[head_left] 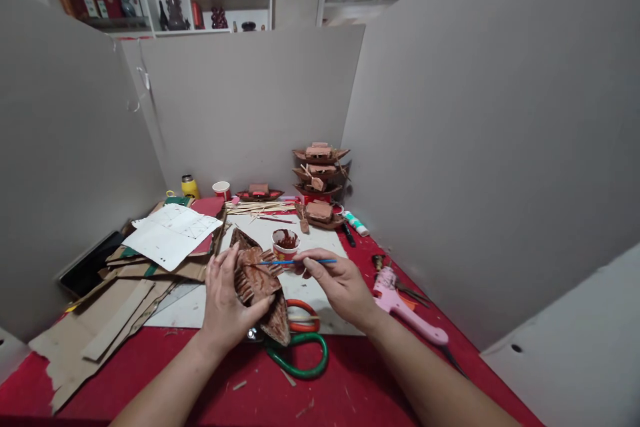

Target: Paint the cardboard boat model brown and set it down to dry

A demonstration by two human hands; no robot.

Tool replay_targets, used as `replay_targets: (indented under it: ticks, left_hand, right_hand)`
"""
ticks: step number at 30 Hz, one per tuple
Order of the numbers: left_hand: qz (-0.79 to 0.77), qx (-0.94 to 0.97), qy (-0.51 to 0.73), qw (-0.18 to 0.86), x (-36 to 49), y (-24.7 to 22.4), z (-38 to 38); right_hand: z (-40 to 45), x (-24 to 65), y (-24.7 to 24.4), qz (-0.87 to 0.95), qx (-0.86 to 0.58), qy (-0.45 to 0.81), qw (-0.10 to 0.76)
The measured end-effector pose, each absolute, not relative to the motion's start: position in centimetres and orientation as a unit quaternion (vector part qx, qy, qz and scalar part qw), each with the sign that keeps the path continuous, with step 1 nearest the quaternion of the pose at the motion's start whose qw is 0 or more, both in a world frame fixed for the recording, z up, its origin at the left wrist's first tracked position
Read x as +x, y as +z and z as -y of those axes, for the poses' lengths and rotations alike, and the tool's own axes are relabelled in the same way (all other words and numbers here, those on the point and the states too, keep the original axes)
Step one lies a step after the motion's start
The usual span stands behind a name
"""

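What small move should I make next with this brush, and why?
I'd probably draw the brush lightly across the model boat: your right hand has its tip at or just over the brown top, and your left hand grips the boat. The brown-smeared cup is close by.

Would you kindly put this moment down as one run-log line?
Left hand: holds model boat | right hand: holds blue paintbrush, tip over boat, contact unclear | paint cup: right of boat | scissors: partly hidden by boat
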State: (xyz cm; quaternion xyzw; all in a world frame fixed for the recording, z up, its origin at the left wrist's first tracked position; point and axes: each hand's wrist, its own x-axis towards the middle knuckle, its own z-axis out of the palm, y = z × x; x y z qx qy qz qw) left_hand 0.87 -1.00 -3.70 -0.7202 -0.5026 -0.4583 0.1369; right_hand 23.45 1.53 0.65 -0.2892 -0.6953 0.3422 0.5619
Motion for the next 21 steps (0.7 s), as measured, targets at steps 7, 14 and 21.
replay_targets:
  ticks: [7,14,21]
  left_hand:
    - [0.504,-0.72,-0.458,0.133,0.9,-3.7,1.1]
    - [0.507,-0.718,-0.458,0.135,0.9,-3.8,1.1]
    - [0.507,-0.716,-0.458,0.14,0.8,-3.8,1.0]
  right_hand:
    - [-1.1,22.9,0.4,0.714,-0.295,0.316,0.551]
    - [-0.6,22.9,0.2,0.74,-0.292,0.24,0.556]
    - [-0.1,22.6,0.3,0.78,-0.229,0.204,0.545]
